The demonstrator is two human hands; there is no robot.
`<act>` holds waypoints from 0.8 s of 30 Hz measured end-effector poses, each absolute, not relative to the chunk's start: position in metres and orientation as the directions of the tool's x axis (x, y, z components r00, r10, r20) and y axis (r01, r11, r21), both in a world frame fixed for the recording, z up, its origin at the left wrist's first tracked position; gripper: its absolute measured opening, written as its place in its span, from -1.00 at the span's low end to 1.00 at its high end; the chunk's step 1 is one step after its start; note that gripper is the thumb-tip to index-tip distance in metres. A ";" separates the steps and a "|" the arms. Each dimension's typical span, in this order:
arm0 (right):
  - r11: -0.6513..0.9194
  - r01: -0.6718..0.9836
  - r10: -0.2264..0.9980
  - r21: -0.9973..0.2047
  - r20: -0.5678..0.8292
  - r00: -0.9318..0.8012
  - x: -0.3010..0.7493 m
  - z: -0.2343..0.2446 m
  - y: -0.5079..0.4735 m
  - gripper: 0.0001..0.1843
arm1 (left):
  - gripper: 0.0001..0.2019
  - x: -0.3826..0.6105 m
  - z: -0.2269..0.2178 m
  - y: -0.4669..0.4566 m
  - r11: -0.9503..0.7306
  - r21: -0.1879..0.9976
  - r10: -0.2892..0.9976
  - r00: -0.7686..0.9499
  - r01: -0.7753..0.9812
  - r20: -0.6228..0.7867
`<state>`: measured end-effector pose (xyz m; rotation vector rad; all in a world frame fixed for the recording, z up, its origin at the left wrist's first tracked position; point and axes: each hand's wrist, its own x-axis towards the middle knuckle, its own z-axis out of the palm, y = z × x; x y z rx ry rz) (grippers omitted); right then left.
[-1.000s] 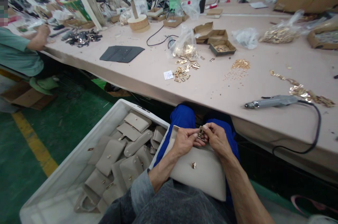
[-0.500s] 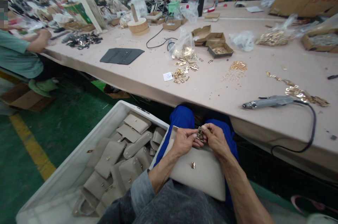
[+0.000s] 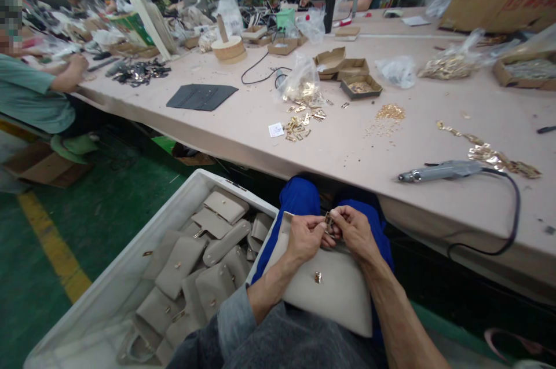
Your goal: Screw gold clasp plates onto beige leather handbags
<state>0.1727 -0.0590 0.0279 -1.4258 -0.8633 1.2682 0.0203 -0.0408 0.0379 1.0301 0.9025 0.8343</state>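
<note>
On my lap lies a beige handbag (image 3: 343, 293) with a small gold clasp (image 3: 318, 277) on its front. Over its far edge, my left hand (image 3: 306, 236) and my right hand (image 3: 353, 229) meet, fingers closed in a pinch. Between the fingertips is a small gold rectangular buckle plate (image 3: 329, 218). The right thumb and fingers grip it from the right, while the left fingers press against it from the left. The fingers cover part of the plate, and where it touches the bag is hidden.
Left of my knees stands a white bin (image 3: 108, 265) of beige bags. On the table ahead lie a grey electric screwdriver (image 3: 438, 171) with a cord, gold plates (image 3: 297, 125), tiny gold screws (image 3: 391, 112), open cardboard boxes (image 3: 360, 86) and a black sheet (image 3: 202, 97). A co-worker (image 3: 35, 85) sits at left.
The view has shifted slightly. My left fingers have curled in closer around the buckle plate, covering more of it. At the back, a person's hand now reaches over the table.
</note>
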 end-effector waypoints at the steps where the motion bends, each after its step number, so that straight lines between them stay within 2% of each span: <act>1: -0.251 -0.121 0.947 -0.960 -0.270 0.175 0.173 0.028 -0.059 -0.46 | -0.68 0.021 0.037 -0.041 0.295 0.944 0.895 0.389 -0.148 -0.218; 4: -0.263 -0.096 0.951 -0.960 -0.274 0.141 0.175 0.031 -0.059 -0.47 | -0.68 0.022 0.037 -0.041 0.287 0.949 0.894 0.392 -0.133 -0.216; 8: -0.231 0.015 0.953 -0.973 -0.224 0.202 0.171 0.039 -0.059 -0.49 | -0.61 0.022 0.040 -0.040 0.293 0.953 0.894 0.374 -0.077 -0.244; 12: -0.206 0.030 0.964 -0.978 -0.198 0.178 0.163 0.045 -0.058 -0.49 | -0.54 0.022 0.040 -0.038 0.265 0.963 0.910 0.344 -0.052 -0.232; 14: -0.185 0.094 0.969 -0.978 -0.165 0.183 0.168 0.050 -0.056 -0.46 | -0.53 0.023 0.038 -0.038 0.241 0.969 0.923 0.321 -0.060 -0.210; 16: -0.161 0.216 0.955 -0.963 -0.097 0.280 0.186 0.061 -0.054 -0.44 | -0.52 0.023 0.035 -0.039 0.232 0.970 0.933 0.298 -0.072 -0.201; 18: -0.187 0.368 0.869 -0.911 0.021 0.495 0.219 0.074 -0.050 -0.44 | -0.52 0.023 0.031 -0.040 0.236 0.968 0.936 0.287 -0.088 -0.202; 20: -0.316 0.479 0.673 -0.819 0.162 0.722 0.260 0.087 -0.043 -0.47 | -0.52 0.021 0.027 -0.041 0.240 0.965 0.935 0.290 -0.101 -0.203; 22: -0.519 0.480 0.473 -0.708 0.230 0.851 0.301 0.096 -0.034 -0.46 | -0.51 0.020 0.024 -0.040 0.241 0.963 0.938 0.284 -0.118 -0.200; 24: -0.672 0.412 0.370 -0.615 0.203 0.907 0.332 0.103 -0.022 -0.29 | -0.50 0.020 0.023 -0.039 0.237 0.963 0.939 0.283 -0.127 -0.193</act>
